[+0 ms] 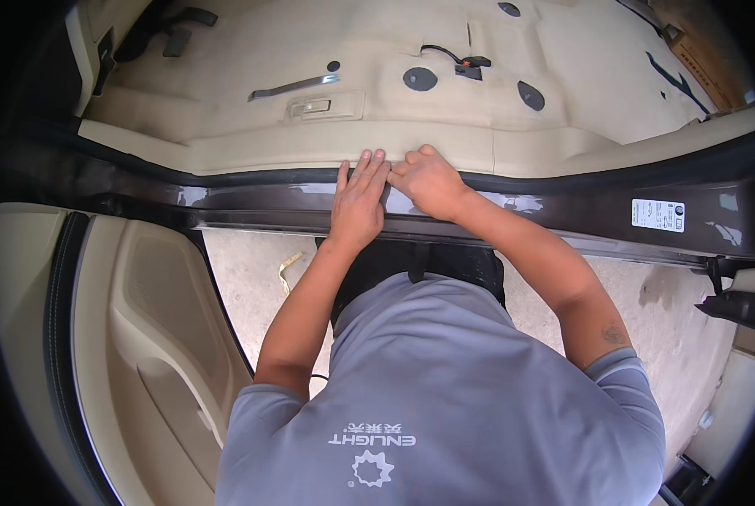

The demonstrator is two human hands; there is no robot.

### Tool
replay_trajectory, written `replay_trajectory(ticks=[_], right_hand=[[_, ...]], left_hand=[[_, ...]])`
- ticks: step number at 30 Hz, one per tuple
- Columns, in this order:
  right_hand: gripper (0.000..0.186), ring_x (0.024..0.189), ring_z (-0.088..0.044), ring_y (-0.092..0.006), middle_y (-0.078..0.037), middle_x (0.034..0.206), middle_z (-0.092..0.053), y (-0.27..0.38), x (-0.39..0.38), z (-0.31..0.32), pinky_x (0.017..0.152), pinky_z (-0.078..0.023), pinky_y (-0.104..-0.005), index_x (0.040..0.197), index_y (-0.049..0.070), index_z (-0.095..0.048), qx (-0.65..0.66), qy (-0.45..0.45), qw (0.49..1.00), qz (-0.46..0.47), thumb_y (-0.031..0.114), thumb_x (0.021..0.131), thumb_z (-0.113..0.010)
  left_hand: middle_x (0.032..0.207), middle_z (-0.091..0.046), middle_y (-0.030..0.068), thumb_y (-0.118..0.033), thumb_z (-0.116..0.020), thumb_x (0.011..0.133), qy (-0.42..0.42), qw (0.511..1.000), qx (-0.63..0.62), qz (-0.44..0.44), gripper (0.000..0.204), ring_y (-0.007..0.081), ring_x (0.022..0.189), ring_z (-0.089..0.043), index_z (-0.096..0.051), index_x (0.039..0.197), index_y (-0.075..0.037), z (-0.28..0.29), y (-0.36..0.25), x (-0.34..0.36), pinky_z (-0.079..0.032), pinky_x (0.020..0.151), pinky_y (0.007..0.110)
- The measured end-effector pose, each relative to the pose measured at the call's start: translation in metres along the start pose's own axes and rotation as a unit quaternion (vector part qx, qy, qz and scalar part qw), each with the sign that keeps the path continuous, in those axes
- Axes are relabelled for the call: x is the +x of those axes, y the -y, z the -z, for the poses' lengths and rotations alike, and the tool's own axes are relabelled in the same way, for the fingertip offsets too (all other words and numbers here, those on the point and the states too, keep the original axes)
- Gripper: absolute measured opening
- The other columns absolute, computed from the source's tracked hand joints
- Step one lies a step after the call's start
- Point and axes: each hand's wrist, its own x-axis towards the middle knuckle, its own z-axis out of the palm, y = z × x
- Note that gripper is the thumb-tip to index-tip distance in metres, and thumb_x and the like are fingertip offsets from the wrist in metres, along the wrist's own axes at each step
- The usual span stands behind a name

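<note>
Our left grip (pixel 360 205) flat on trim (pixel 268 150), fingers extended; right grip (pixel 432 183) curled, hold unclear. Trim likely light, stiff; take near edge.

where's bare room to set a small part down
Bare carpet shows between the lower oval patch and the dark strip, and above the metal bar. It is crowded around the connector, and at the trim under the left hand and right hand.

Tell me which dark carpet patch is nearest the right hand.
The broad oval patch left of the black cable connector: it sits almost straight above the right hand in view, while the other dark patches lie farther sideways or higher.
</note>
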Motion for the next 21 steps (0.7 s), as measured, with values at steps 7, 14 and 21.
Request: replay_trajectory(ticks=[7, 14, 21], right_hand=[[0.031, 0.093, -0.062, -0.0270, -0.007, 0.094, -0.067, 0.009, 0.021, 0.011, 0.087, -0.043, -0.0400, 0.105, 0.004, -0.067, -0.010, -0.070, 0.992, -0.105, 0.027, 0.083, -0.072], [0.027, 0.096, -0.062, -0.0256, -0.008, 0.093, -0.069, 0.013, 0.057, -0.016, 0.089, -0.043, -0.0386, 0.101, 0.005, -0.070, -0.053, 0.000, 0.998, -0.026, 0.026, 0.083, -0.069], [0.021, 0.094, -0.062, -0.0216, 0.000, 0.090, -0.070, 0.011, 0.056, -0.014, 0.089, -0.045, -0.0372, 0.100, 0.009, -0.072, -0.006, 0.014, 1.000, 0.026, 0.014, 0.081, -0.064]], left_hand=[[0.137, -0.057, 0.0252, 0.005, -0.061, 0.075, -0.058, 0.997, -0.043, 0.005, 0.055, 0.0443, 0.139, -0.048, -0.058, 0.130, 0.007, 0.008, -0.013, -0.015, -0.042, 0.115, 0.050], [0.140, -0.056, 0.0266, 0.005, -0.058, 0.076, -0.048, 0.997, -0.062, 0.018, 0.053, 0.0466, 0.140, -0.047, -0.057, 0.129, 0.006, 0.004, 0.009, -0.076, -0.038, 0.115, 0.057], [0.160, -0.044, 0.0210, 0.003, -0.057, 0.078, -0.031, 0.993, 0.075, 0.084, 0.068, 0.0402, 0.153, -0.034, -0.052, 0.146, 0.003, 0.031, 0.026, -0.012, -0.024, 0.122, 0.062]])
